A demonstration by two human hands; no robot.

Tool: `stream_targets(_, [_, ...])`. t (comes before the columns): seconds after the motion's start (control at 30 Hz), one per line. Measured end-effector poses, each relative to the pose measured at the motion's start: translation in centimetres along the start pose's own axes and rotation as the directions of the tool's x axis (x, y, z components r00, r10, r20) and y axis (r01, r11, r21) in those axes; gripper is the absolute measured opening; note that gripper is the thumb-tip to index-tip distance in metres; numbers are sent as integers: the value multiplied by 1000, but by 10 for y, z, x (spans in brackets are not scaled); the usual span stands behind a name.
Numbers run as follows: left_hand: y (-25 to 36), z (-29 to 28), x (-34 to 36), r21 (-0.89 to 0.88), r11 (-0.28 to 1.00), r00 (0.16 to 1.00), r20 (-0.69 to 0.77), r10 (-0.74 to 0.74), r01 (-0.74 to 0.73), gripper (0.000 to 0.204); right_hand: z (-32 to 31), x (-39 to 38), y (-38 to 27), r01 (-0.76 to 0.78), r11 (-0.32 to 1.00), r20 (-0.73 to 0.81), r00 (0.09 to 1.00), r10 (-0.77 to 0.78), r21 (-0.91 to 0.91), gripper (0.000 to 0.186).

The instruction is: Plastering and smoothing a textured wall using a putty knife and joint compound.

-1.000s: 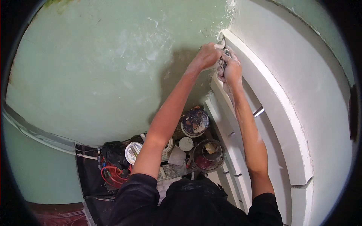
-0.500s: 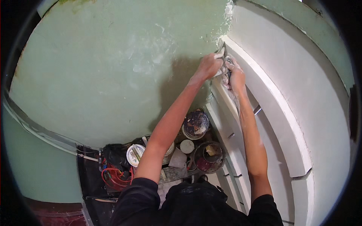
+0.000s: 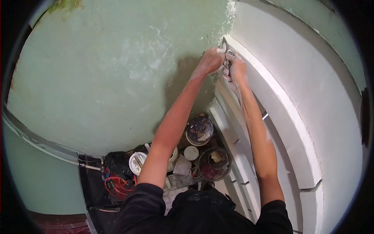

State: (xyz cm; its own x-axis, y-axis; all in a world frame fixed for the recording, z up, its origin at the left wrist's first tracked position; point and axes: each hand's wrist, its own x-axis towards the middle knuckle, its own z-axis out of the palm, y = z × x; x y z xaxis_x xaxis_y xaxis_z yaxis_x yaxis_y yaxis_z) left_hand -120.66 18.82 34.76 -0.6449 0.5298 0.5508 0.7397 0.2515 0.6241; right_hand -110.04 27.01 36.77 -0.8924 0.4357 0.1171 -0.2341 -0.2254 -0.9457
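My left hand point(image 3: 212, 59), whitened with plaster at the fingertips, is closed at the top end of a white curved ledge point(image 3: 281, 96), where it meets the green wall point(image 3: 124, 66). What it holds is hidden. My right hand point(image 3: 236, 68), also coated in white, sits just to its right, fingers curled round a small grey tool point(image 3: 230, 55) that is mostly covered by the fingers. Both hands are close together in the corner beside a rough line of white filler point(image 3: 230, 13).
Below my arms stand several buckets point(image 3: 199, 129), a dark pot point(image 3: 214, 163), a white-lidded tub point(image 3: 136, 163), red hoses point(image 3: 117, 185) and a black bag point(image 3: 117, 165). A pipe point(image 3: 46, 144) runs along the left wall. More white stepped ledges point(image 3: 245, 191) descend at the right.
Both hands dipped lower in the picture half a second ago and are now higher and slightly left, along with the ledge and wall. They remain together at the corner.
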Motion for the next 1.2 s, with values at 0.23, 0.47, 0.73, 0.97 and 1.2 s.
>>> stream_targets(0.23, [-3, -3, -4, -112, 991, 997, -13, -75, 73, 32, -1, -1, -1, -20, 994, 41, 999, 25, -105, 19])
stream_targets(0.47, [25, 15, -58, -155, 963, 976, 44, -215, 219, 51, -28, -52, 6, 15, 988, 73, 997, -4, -156, 45])
stream_targets(0.73, [3, 38, -67, -159, 970, 983, 4, -186, 184, 54, -37, -57, 31, -33, 952, -11, 999, 31, -306, 42])
stream_targets(0.97, [-9, 45, -63, -71, 991, 991, -56, -121, 116, 44, -39, -45, 44, -25, 978, 50, 998, 36, -208, 40])
stream_targets(1.2, [-16, 30, -34, -153, 979, 991, 19, -131, 132, 38, -20, -14, 49, 54, 996, 51, 997, -50, -74, 39])
